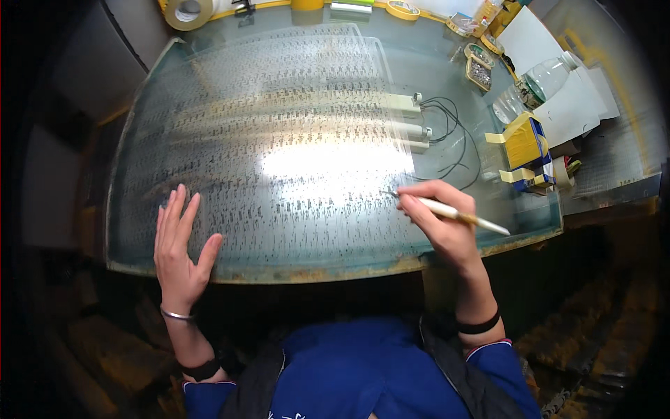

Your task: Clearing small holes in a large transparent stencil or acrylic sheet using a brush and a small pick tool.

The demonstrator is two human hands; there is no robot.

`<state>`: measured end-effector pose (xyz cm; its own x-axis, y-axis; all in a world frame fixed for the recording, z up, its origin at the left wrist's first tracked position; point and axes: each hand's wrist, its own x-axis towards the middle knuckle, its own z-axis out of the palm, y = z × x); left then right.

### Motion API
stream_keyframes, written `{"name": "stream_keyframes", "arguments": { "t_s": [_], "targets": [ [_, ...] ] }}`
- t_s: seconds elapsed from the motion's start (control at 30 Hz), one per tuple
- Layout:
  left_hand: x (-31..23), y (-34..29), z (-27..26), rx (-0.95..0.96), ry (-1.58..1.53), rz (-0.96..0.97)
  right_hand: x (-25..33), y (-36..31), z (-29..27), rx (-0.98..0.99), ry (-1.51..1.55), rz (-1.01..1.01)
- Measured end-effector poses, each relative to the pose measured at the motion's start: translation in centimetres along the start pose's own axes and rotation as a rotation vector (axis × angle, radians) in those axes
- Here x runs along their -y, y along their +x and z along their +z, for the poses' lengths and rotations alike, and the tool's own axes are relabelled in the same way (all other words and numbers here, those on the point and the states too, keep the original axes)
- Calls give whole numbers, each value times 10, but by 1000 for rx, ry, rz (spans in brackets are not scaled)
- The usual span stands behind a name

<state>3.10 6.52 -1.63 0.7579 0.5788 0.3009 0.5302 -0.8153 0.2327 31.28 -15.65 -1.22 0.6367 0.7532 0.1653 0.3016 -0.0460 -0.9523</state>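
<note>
Okay: white pen [447,209] at speckled sheet [279,227]

Small box [479,72] held shiny bits; clear bottle [551,77] lay nearby, contents unclear. Your left hand [180,255], empty, spread loosely at lower left; your right hand [447,227] pinched the pen, tip at the sheet's right.

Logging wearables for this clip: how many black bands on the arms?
2. One black band circles the left forearm, closer to the elbow than the silver bracelet; the other black band circles the right forearm. The blue sleeves could hide more.
</note>
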Motion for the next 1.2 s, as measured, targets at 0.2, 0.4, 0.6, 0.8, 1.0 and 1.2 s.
{"name": "stream_keyframes", "arguments": {
  "t_s": [0.2, 0.4, 0.6, 0.8, 1.0, 1.2],
  "targets": [
    [-1, -11, -9, 12, -1, 31, -5, -4, 0, -59, 179, 92],
    [1, -18, -9, 22, -18, 53, -11, -8, -2, 23, 192, 12],
    [0, -15, -3, -35, 10, 69, -17, -5, 3, 33, 76, -2],
    [-1, -15, -5, -23, 26, 53, -14, -3, 3, 35, 107, 11],
    [-3, -13, -7, 10, 41, 39, -9, -6, -1, 101, 73, 123],
    [-1, -8, -6, 9, 59, 37, -5, -2, 2, 90, 10, 72]
  ]
}}
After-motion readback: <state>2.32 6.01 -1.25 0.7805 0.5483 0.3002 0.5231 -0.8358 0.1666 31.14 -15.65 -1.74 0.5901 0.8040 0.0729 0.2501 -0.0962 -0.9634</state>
